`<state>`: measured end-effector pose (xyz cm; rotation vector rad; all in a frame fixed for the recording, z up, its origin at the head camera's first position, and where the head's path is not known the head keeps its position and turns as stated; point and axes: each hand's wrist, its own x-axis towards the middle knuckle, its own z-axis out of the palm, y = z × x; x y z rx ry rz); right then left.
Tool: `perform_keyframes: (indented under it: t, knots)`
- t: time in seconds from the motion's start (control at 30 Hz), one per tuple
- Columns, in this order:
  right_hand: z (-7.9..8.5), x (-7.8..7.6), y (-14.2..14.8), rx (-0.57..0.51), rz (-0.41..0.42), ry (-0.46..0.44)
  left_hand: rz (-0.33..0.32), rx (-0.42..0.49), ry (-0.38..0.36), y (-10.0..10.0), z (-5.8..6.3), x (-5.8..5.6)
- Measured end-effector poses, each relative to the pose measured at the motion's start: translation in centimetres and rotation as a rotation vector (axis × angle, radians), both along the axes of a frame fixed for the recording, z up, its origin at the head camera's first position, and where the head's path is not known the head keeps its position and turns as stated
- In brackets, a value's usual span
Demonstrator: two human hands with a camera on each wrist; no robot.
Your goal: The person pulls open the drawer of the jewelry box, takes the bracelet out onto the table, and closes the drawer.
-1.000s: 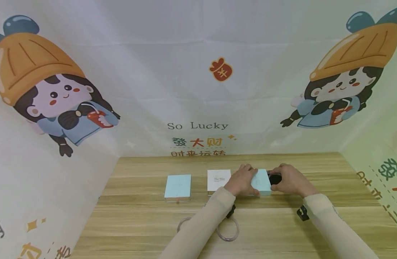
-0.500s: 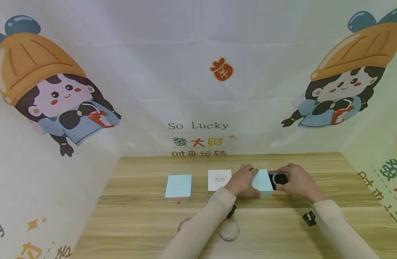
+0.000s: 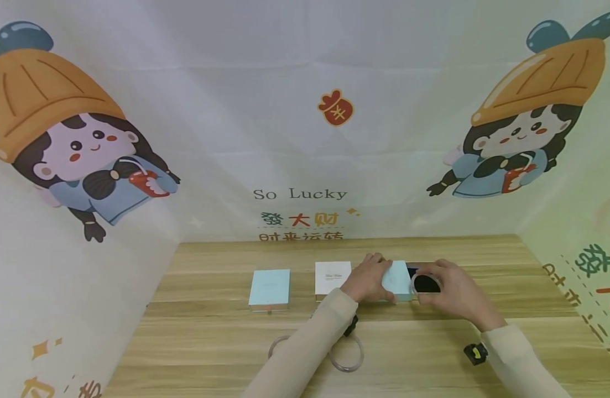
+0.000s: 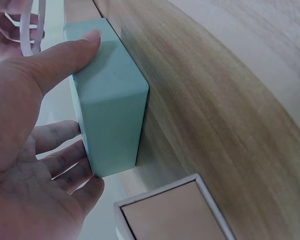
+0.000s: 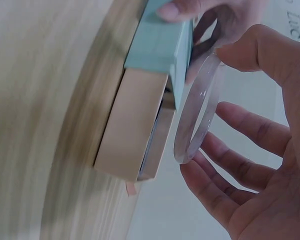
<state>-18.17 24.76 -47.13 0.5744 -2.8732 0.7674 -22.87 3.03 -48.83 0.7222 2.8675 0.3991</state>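
In the head view, my left hand [image 3: 368, 281] holds the pale teal sleeve [image 3: 398, 276] of a drawer box at the right of the row. The left wrist view shows the thumb on one side of the sleeve and the fingers along the other. From its right end the beige drawer [image 5: 132, 117] sticks out, with a dark lining visible in the head view. My right hand [image 3: 456, 290] pinches a translucent pale bangle [image 5: 189, 112] between thumb and fingers. The bangle is tilted, above the drawer and apart from it in the right wrist view.
To the left are a white box [image 3: 333, 276] with print and another teal box [image 3: 270, 287]. Nearer on the wooden table [image 3: 210, 342] lie two more bangles, a right one [image 3: 347, 369] and a left one [image 3: 271, 348] partly hidden by my left sleeve. Patterned cloth hangs behind.
The drawer has slid farther out to the right, showing the bangle on its dark lining. My right hand has since raised the bangle above it. The left hand has kept its hold on the sleeve.
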Motion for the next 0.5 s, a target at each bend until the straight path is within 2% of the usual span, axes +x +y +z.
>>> perform_keyframes:
  t: [0.27,0.5]
  knots:
    - [-0.4,1.8,-1.0,-0.012,0.07,0.053,-0.001,-0.019,0.007,0.0,-0.2,-0.4]
    - [-1.2,3.5,-1.7,0.017,0.113,0.1,-0.004,-0.027,-0.001,0.0,-0.1,-0.2]
